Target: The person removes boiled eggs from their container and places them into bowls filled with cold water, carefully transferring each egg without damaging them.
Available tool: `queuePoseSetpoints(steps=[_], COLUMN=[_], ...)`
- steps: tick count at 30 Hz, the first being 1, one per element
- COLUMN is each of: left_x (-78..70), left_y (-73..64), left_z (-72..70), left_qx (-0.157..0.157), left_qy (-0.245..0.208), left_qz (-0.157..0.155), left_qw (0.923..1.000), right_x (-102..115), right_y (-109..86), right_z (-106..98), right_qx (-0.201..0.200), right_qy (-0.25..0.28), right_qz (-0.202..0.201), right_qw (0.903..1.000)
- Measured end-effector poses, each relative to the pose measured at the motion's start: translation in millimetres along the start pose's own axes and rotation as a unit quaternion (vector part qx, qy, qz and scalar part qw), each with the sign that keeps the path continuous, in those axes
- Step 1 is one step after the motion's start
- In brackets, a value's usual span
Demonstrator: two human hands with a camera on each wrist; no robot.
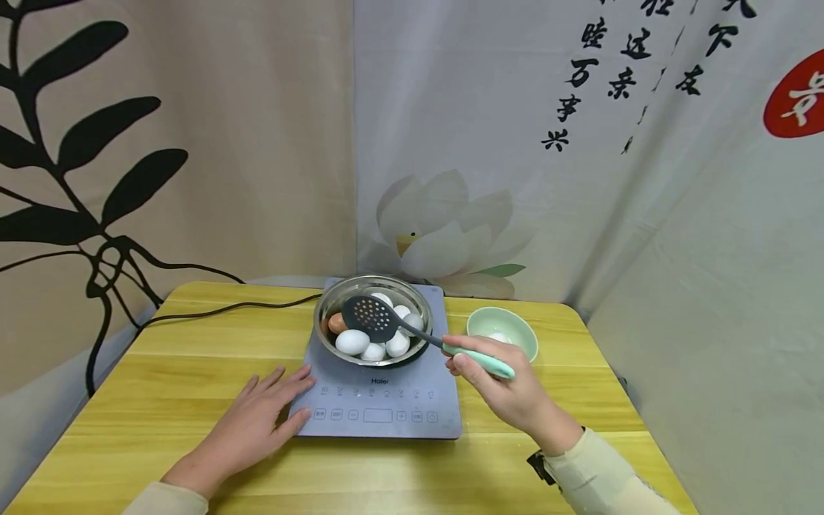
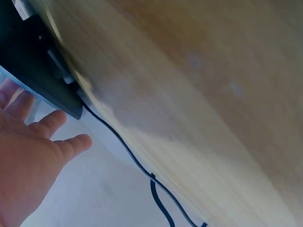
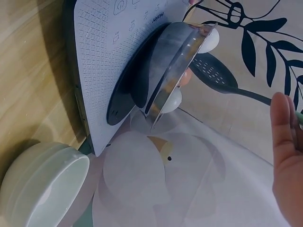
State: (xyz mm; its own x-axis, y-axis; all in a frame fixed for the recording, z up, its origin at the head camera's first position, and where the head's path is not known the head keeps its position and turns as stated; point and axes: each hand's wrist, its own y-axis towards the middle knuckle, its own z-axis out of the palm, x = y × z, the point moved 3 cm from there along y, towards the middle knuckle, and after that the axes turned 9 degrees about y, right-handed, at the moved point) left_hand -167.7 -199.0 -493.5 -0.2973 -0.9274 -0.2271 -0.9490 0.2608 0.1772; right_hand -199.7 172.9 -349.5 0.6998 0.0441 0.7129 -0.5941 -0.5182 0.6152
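Observation:
My right hand point(image 1: 498, 375) grips the mint-green handle of a slotted spoon point(image 1: 371, 318). The spoon's dark perforated head overlaps a steel bowl point(image 1: 328, 342) in the head view; from the right wrist it appears above the rim. White eggs point(image 1: 352, 342) and a brown egg point(image 1: 337, 323) fill the bowl, some hidden behind the spoon. Beneath the bowl lies a grey induction cooker point(image 1: 380, 425) with a touch panel. My left hand point(image 1: 247, 429) has its fingers spread, with fingertips at the cooker's left edge. Nothing is held in it.
Right of the cooker stands a light green bowl point(image 1: 523, 330) with something white inside. A black cord point(image 1: 225, 309) runs from behind the cooker off the table's left side. Printed curtains point(image 1: 476, 143) hang close behind the wooden table point(image 1: 515, 472).

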Motion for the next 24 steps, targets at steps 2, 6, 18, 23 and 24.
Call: queuePoseSetpoints(steps=[2, 6, 18, 23, 24], left_x=[-0.1, 0.3, 0.9, -0.9, -1.1], left_y=[0.5, 1.4, -0.4, -0.5, -0.6], left_z=[0.0, -1.3, -1.7, -0.7, -0.8], left_qx=[0.0, 0.0, 0.007, 0.006, 0.004], left_qy=[0.001, 0.0, 0.007, 0.0, -0.002], left_qz=[0.001, -0.001, -0.007, -0.004, -0.003], left_qw=[1.0, 1.0, 0.9999, 1.0, 1.0], right_x=[0.0, 0.0, -9.8, -22.4, -25.1], right_y=[-0.1, 1.2, 30.3, 31.4, 30.8], right_z=[-1.6, -7.7, -11.6, -16.5, -17.3], right_qx=[-0.002, 0.001, -0.001, -0.038, -0.044], right_qy=[0.006, 0.023, 0.048, 0.09, 0.101], right_qz=[0.002, 0.012, 0.105, 0.16, 0.175], right_qw=[1.0, 0.9997, 0.9933, 0.9822, 0.9784])
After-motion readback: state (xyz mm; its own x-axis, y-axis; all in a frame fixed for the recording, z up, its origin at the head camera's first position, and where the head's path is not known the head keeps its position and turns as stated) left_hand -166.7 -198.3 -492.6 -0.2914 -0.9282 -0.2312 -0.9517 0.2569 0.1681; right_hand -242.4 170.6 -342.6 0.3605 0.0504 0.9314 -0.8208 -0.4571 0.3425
